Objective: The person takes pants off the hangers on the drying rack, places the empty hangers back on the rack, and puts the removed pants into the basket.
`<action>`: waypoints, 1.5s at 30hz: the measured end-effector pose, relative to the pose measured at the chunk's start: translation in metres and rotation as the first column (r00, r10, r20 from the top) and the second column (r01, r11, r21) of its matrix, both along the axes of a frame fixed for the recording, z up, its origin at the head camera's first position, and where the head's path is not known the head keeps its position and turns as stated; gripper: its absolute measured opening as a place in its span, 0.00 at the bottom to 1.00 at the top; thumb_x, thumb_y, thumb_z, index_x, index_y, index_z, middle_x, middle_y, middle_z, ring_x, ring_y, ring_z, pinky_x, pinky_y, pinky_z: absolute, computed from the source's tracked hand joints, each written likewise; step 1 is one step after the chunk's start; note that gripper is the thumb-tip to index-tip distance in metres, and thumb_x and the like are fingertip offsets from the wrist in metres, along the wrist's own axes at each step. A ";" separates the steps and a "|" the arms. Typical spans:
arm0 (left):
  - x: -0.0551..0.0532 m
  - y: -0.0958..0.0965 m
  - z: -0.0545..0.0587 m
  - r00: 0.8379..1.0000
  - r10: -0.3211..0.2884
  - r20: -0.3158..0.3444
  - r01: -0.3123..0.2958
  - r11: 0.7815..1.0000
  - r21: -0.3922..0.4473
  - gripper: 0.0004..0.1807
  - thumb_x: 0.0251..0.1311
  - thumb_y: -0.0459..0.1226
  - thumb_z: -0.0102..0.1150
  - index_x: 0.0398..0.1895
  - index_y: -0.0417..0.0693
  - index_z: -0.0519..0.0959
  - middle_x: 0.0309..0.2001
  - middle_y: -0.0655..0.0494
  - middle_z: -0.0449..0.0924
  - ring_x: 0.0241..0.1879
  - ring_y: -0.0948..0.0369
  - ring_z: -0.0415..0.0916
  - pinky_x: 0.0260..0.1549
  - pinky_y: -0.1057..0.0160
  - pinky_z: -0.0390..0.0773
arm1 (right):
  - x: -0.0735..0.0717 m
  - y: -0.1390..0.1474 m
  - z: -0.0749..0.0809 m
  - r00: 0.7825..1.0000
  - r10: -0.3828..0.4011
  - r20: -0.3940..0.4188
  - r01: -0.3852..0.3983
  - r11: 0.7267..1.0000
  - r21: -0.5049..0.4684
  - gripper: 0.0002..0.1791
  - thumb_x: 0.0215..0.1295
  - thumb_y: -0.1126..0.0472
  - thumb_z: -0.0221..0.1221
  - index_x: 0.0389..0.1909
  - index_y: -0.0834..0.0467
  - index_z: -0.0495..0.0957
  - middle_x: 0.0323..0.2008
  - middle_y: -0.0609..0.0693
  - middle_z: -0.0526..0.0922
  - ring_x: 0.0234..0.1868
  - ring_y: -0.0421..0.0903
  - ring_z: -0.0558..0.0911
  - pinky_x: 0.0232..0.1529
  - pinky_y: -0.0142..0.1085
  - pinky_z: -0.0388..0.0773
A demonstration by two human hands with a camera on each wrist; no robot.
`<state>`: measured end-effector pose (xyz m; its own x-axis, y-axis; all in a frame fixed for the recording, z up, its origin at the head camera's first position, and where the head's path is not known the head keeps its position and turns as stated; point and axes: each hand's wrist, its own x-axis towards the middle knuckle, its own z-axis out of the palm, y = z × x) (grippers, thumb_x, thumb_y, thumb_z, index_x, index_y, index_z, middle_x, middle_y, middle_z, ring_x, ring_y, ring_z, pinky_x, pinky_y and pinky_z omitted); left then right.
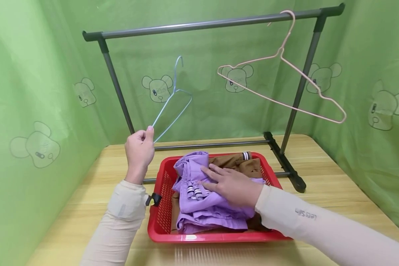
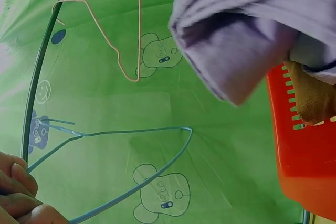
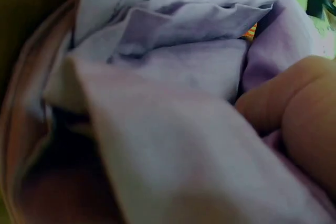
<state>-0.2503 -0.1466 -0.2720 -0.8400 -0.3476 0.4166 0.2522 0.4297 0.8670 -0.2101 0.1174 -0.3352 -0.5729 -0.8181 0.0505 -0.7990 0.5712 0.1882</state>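
My left hand (image 1: 139, 149) grips a light blue wire hanger (image 1: 164, 107) by one end, its hook pointing up, left of the basket. The same hanger (image 2: 131, 130) spans the left wrist view, with the fingers curled at its end. My right hand (image 1: 234, 184) rests on a purple garment (image 1: 203, 207) with striped trim, its fingers extended over the cloth. In the right wrist view purple folds (image 3: 173, 129) fill most of the picture beside the thumb side of the hand. The garment lies on top of brown clothing (image 1: 231, 161) in a red plastic basket (image 1: 163, 238).
A dark metal rack (image 1: 193, 26) stands behind the basket, its foot (image 1: 286, 166) to the right. A pink wire hanger (image 1: 279, 101) hangs from the rail's right part. A wooden table (image 1: 96, 199) bears everything, with a green printed curtain (image 1: 199, 107) around it.
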 end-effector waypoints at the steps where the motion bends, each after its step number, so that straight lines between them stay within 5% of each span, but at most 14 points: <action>1: 0.000 0.000 0.000 1.000 -0.002 0.001 0.002 1.000 -0.001 0.22 0.69 0.46 0.53 0.20 0.41 0.77 0.17 0.54 0.69 0.22 0.56 0.65 0.25 0.60 0.66 | 0.000 -0.001 -0.001 1.000 0.000 0.002 0.000 1.000 0.009 0.36 0.59 0.55 0.66 0.69 0.53 0.67 0.73 0.61 0.52 0.71 0.63 0.57 0.58 0.54 0.70; 6: 0.000 0.001 0.002 1.000 -0.003 0.003 0.003 1.000 0.002 0.21 0.69 0.46 0.53 0.22 0.41 0.78 0.18 0.54 0.70 0.22 0.57 0.65 0.24 0.61 0.66 | -0.005 -0.002 -0.008 0.998 0.010 0.061 -0.011 1.000 0.015 0.45 0.48 0.60 0.69 0.71 0.52 0.63 0.74 0.60 0.50 0.72 0.60 0.56 0.61 0.54 0.67; 16: 0.000 0.000 0.002 1.000 -0.003 0.012 0.003 1.000 -0.003 0.21 0.70 0.46 0.52 0.22 0.41 0.78 0.17 0.55 0.70 0.20 0.58 0.65 0.21 0.62 0.66 | -0.015 0.000 -0.017 0.981 -0.007 0.195 -0.005 0.998 0.058 0.50 0.44 0.60 0.68 0.73 0.50 0.60 0.76 0.54 0.46 0.74 0.55 0.51 0.64 0.55 0.62; 35: 0.002 0.001 0.002 1.000 -0.003 0.029 0.003 1.000 0.010 0.21 0.70 0.46 0.52 0.22 0.42 0.77 0.18 0.54 0.69 0.21 0.57 0.65 0.22 0.62 0.66 | -0.013 -0.018 -0.024 0.988 -0.053 0.143 0.029 0.986 0.164 0.50 0.40 0.55 0.68 0.71 0.46 0.63 0.74 0.49 0.54 0.72 0.50 0.57 0.64 0.53 0.62; 45: 0.004 0.004 0.008 0.999 0.000 -0.033 0.001 1.000 0.015 0.21 0.70 0.45 0.52 0.21 0.43 0.76 0.17 0.56 0.68 0.19 0.60 0.63 0.18 0.64 0.64 | -0.011 -0.016 -0.023 0.985 -0.081 0.150 0.057 0.986 0.158 0.50 0.40 0.56 0.68 0.72 0.47 0.62 0.75 0.49 0.52 0.73 0.50 0.55 0.64 0.54 0.62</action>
<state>-0.2462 -0.1431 -0.2644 -0.8259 -0.3540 0.4389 0.2810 0.4164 0.8647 -0.2214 0.1018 -0.3583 -0.6194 -0.7674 -0.1656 -0.7848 0.6002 0.1542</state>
